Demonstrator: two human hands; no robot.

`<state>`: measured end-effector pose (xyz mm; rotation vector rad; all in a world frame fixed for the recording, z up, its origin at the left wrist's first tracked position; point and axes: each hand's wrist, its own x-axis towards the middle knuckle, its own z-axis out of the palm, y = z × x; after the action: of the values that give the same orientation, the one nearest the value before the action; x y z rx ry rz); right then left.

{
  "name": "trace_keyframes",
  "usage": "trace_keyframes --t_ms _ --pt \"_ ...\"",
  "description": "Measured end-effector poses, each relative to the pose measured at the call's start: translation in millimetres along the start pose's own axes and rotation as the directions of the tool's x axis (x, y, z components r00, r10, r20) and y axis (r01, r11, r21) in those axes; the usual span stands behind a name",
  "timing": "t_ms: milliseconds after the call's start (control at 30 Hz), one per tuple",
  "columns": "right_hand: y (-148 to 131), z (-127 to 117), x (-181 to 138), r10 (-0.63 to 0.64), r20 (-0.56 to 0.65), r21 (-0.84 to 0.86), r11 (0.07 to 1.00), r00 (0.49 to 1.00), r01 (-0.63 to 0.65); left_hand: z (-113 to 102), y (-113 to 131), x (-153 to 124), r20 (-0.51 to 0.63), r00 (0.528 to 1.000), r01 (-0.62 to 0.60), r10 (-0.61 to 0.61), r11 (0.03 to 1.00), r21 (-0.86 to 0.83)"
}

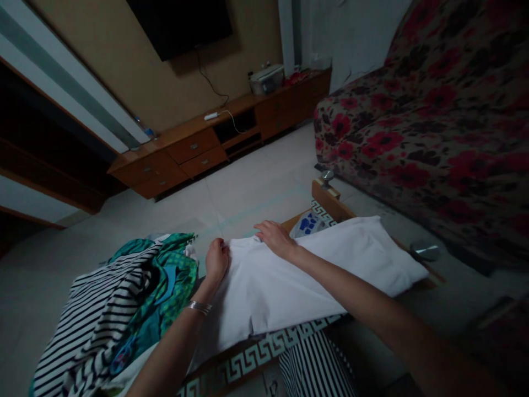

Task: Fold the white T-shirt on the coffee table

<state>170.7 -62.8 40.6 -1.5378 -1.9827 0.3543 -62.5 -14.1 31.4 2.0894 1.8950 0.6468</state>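
A white garment [330, 264] lies spread across a glass-topped table, its wide end toward the right. My left hand [217, 260] has its fingers curled around the garment's far left corner. At the far edge, my right hand [275, 238] grips the cloth between thumb and fingers, its forearm crossing over the garment. Beside my left arm is a heap of clothes, with a black-and-white striped garment [103, 298] on top of a green patterned garment [176, 275]. The underside of the white garment is hidden.
The table's patterned border [248, 361] shows along the near side. A plastic bag with blue marks [309, 223] shows beyond the white cloth. A flowered sofa [380, 138] stands at the right, and a wooden TV cabinet [194, 151] runs along the wall below a television [185, 25].
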Motion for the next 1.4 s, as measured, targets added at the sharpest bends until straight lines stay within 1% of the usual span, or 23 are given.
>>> trace_keyframes --t_ms 67,100,133,200,233,267,300,367,433,533,633,700,767,833,867,900,933,1000,1067,1133,1233,1333,1400 --pt "7.1 -27.2 -25.5 -0.077 -0.07 -0.03 0.997 0.995 0.075 -2.7 13.3 -11.8 -0.102 0.986 -0.114 0.134 0.977 0.182" --pt "12.6 -40.7 -41.0 -0.099 -0.084 -0.044 0.994 0.992 0.096 -3.4 20.2 -19.2 -0.116 0.967 -0.194 0.228 0.949 0.249" --pt "20.0 -53.4 -57.5 -0.105 -0.089 -0.058 0.993 0.99 0.1 -3.3 26.8 -27.3 -0.089 0.941 -0.291 0.327 0.915 0.279" --pt "40.7 -74.6 -90.6 -0.056 -0.094 -0.097 0.994 0.994 0.047 0.5 38.7 -44.1 0.052 0.867 -0.492 0.496 0.832 0.257" --pt "53.9 -82.6 -105.7 -0.005 -0.095 -0.125 0.992 0.995 -0.007 4.1 43.5 -52.0 0.135 0.823 -0.568 0.551 0.793 0.222" --pt "68.4 -88.9 -119.2 0.057 -0.094 -0.161 0.984 0.994 -0.071 8.5 47.4 -59.1 0.201 0.788 -0.615 0.583 0.766 0.19" --pt "83.7 -93.5 -130.5 0.12 -0.09 -0.202 0.97 0.989 -0.136 13.3 50.3 -65.2 0.246 0.767 -0.636 0.593 0.752 0.171" --pt "113.7 -98.9 -146.6 0.217 -0.071 -0.282 0.932 0.974 -0.228 22.2 52.9 -74.4 0.281 0.764 -0.636 0.58 0.751 0.178" --pt "139.5 -102.0 -154.9 0.25 -0.058 -0.338 0.906 0.967 -0.255 28.1 52.0 -80.3 0.285 0.77 -0.631 0.571 0.749 0.203" --pt "166.7 -109.2 -158.4 0.225 -0.051 -0.373 0.9 0.973 -0.228 30.7 46.6 -84.2 0.288 0.766 -0.638 0.575 0.736 0.227" --pt "180.9 -122.7 -157.5 0.189 -0.016 -0.357 0.916 0.982 -0.182 30.4 40.4 -84.0 0.288 0.768 -0.636 0.573 0.734 0.236" --pt "181.7 -132.3 -156.2 0.195 -0.006 -0.318 0.929 0.981 -0.186 29.8 39.2 -83.7 0.288 0.772 -0.631 0.567 0.74 0.232" --pt "171.8 -137.6 -154.6 0.257 -0.048 -0.302 0.917 0.965 -0.259 28.3 43.6 -85.7 0.275 0.792 -0.605 0.546 0.761 0.234" --pt "149.1 -133.7 -153.0 0.339 -0.125 -0.328 0.873 0.932 -0.361 26.2 55.9 -91.9 0.237 0.822 -0.567 0.518 0.785 0.252" --pt "133.5 -127.5 -152.2 0.355 -0.149 -0.35 0.854 0.923 -0.385 25.5 64.7 -96.9 0.216 0.83 -0.556 0.514 0.789 0.262" --pt "116.3 -118.7 -151.3 0.346 -0.152 -0.372 0.848 0.926 -0.378 25.4 74.5 -103.0 0.199 0.831 -0.556 0.519 0.787 0.269" --pt "98.9 -107.9 -150.3 0.312 -0.134 -0.389 0.856 0.941 -0.339 26.2 84.4 -109.9 0.192 0.823 -0.567 0.534 0.778 0.27" --pt "69.7 -84.6 -147.2 0.205 -0.054 -0.396 0.894 0.977 -0.209 30.5 100.9 -124.1 0.208 0.793 -0.609 0.572 0.753 0.251" --pt "56.9 -67.4 -144.7 0.14 0.006 -0.382 0.915 0.99 -0.127 37.6 109.0 -135.4 0.24 0.772 -0.633 0.588 0.744 0.214" --pt "63.3 -63.4 -146.7 0.135 0.027 -0.373 0.921 0.99 -0.115 44.7 108.7 -141.5 0.263 0.773 -0.627 0.577 0.759 0.178" --pt "95.2 -80.4 -162.1 0.15 0.027 -0.404 0.906 0.988 -0.126 48.4 102.6 -145.1 0.281 0.789 -0.596 0.547 0.793 0.128" --pt "130.3 -100.9 -181.8 0.176 -0.046 -0.466 0.867 0.983 -0.178 42.1 101.8 -150.1 0.304 0.794 -0.571 0.526 0.817 0.078" --pt "148.6 -105.4 -190.7 0.149 -0.081 -0.485 0.858 0.986 -0.17 35.9 104.1 -154.8 0.326 0.784 -0.57 0.528 0.82 0.045"
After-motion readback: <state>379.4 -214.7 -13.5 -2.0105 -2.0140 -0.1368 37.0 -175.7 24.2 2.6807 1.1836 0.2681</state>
